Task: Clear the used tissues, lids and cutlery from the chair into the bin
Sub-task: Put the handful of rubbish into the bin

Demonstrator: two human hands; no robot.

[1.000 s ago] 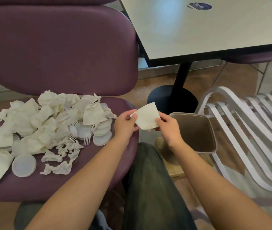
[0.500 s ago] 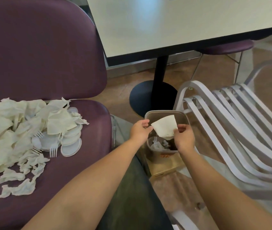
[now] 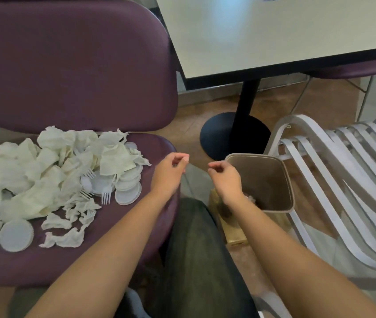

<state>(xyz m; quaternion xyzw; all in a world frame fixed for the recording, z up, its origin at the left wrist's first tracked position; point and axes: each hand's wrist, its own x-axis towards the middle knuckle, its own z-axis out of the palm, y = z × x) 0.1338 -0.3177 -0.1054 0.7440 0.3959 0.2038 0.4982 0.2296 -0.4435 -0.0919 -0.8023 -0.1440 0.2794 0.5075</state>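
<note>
Purple chair edge and bin rim flank both hands: left hand, right hand, fingers loosely curled, holding nothing.

Dim, soft light; glare on table.

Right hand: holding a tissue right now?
No. The right hand hangs with fingers loosely curled and nothing in them, beside the bin.

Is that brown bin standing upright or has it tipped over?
Upright: the bin stands on the floor beside the purple chair, its open mouth facing up.
</note>
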